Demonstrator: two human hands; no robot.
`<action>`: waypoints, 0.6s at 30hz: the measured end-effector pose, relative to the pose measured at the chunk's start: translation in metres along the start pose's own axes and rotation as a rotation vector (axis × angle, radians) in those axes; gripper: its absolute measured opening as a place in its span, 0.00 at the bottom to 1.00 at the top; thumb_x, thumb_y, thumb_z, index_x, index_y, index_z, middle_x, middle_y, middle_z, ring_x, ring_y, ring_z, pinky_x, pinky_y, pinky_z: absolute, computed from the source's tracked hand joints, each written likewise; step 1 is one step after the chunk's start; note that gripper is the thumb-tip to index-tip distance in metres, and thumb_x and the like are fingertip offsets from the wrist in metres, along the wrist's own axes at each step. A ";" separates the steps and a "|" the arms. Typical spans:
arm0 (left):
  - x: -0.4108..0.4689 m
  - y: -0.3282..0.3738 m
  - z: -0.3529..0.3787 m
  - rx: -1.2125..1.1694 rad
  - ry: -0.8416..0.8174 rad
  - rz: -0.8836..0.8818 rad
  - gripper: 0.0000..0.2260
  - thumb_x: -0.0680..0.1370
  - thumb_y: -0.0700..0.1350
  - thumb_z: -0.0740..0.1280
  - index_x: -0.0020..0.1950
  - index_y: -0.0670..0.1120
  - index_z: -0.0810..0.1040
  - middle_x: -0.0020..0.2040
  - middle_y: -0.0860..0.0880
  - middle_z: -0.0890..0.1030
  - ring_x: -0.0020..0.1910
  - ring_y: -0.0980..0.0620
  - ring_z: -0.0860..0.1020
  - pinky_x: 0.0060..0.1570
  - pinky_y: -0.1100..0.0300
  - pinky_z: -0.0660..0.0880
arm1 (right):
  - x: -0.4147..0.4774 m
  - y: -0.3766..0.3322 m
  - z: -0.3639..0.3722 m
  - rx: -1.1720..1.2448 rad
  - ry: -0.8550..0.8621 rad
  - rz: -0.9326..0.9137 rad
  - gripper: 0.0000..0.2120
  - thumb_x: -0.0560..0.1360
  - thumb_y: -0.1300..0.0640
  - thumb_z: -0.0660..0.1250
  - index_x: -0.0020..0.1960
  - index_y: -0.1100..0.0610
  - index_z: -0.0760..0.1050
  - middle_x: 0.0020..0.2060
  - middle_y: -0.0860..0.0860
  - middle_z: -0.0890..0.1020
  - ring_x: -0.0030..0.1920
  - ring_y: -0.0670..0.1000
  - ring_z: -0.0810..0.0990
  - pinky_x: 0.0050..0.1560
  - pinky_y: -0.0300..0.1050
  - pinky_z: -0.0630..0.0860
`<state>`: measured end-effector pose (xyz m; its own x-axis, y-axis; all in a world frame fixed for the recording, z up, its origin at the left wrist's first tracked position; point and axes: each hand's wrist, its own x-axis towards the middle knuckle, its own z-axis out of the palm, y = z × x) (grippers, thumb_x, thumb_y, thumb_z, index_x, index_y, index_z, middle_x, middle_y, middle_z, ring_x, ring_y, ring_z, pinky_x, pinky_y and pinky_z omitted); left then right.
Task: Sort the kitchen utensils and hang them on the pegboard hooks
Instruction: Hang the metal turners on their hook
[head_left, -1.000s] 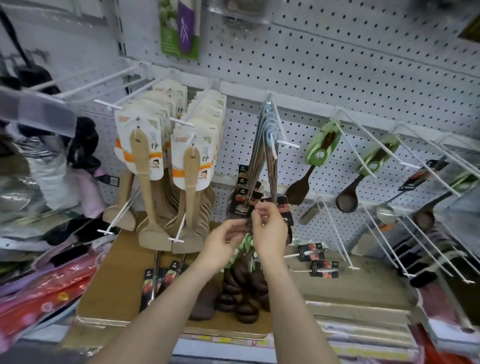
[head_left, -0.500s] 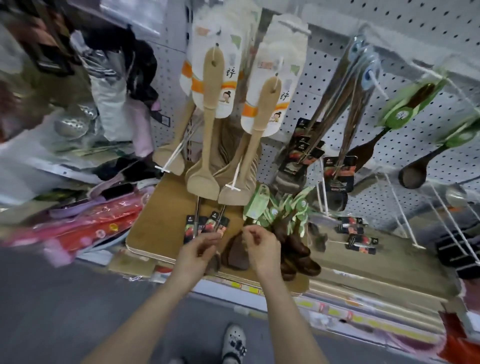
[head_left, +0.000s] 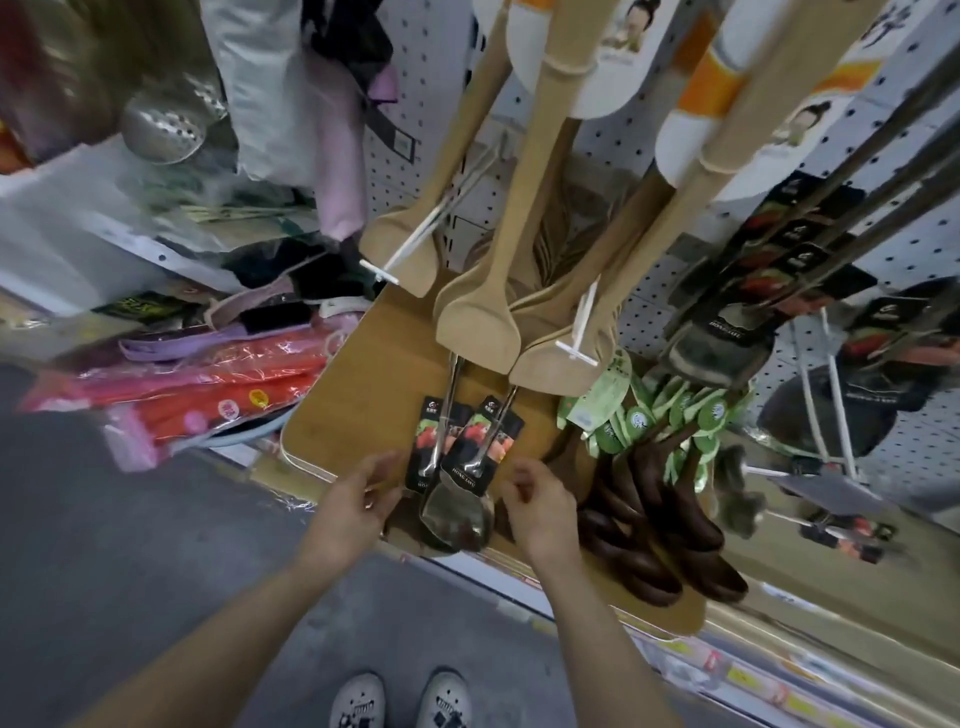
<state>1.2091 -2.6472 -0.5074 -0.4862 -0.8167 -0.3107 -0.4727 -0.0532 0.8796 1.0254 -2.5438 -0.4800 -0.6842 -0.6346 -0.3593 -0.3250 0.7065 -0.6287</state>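
While both hands hover low in the middle of the frame, neither has hold of anything. The left hand has its fingers loosely spread toward the black label cards. The right hand has its fingers slackly curled on nothing. Between the two lies a pair of steel spatulas. Whether the left fingertips touch the nearest card I cannot tell.

The pair rests flat on the wooden board, blades toward the person and handles running up under the hanging stock. That makes them look like loose items waiting for a hook rather than displayed goods. In the upper middle, wooden spatulas hang blade-down from white hooks on the pegboard. Each kind is crowded on its own peg, which is the sorting the task asks for.

Toward the right edge, hung steel spatulas carry the same black cards, so that peg is probably the home for the pair on the board. Just right of the right hand, a heap of dark wooden spoons with green tags lies on the board, also unhung.

My judgement is that the hands bracket the pair so as to gather both at once by the carded handles
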 end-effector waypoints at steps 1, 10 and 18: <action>0.006 -0.003 0.002 0.022 -0.002 -0.007 0.19 0.77 0.33 0.67 0.68 0.44 0.74 0.59 0.51 0.78 0.58 0.55 0.77 0.58 0.62 0.72 | 0.006 0.000 0.004 -0.004 -0.011 0.001 0.13 0.79 0.60 0.66 0.62 0.53 0.79 0.52 0.51 0.84 0.48 0.49 0.79 0.48 0.35 0.69; 0.067 -0.017 0.033 0.200 -0.057 -0.018 0.21 0.78 0.41 0.67 0.71 0.48 0.71 0.60 0.48 0.82 0.60 0.48 0.79 0.62 0.50 0.74 | 0.066 0.002 0.054 -0.065 0.032 0.008 0.18 0.79 0.52 0.66 0.69 0.47 0.71 0.59 0.58 0.77 0.58 0.60 0.78 0.61 0.53 0.76; 0.100 -0.010 0.045 0.225 0.002 -0.020 0.16 0.80 0.44 0.66 0.67 0.48 0.74 0.57 0.47 0.83 0.56 0.45 0.80 0.55 0.54 0.76 | 0.076 0.007 0.075 -0.022 0.069 -0.070 0.34 0.73 0.66 0.71 0.73 0.45 0.66 0.66 0.55 0.69 0.65 0.59 0.74 0.69 0.54 0.70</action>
<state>1.1323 -2.7026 -0.5638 -0.4740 -0.8179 -0.3261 -0.6340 0.0600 0.7710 1.0197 -2.6110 -0.5630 -0.7025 -0.6598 -0.2666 -0.3873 0.6688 -0.6346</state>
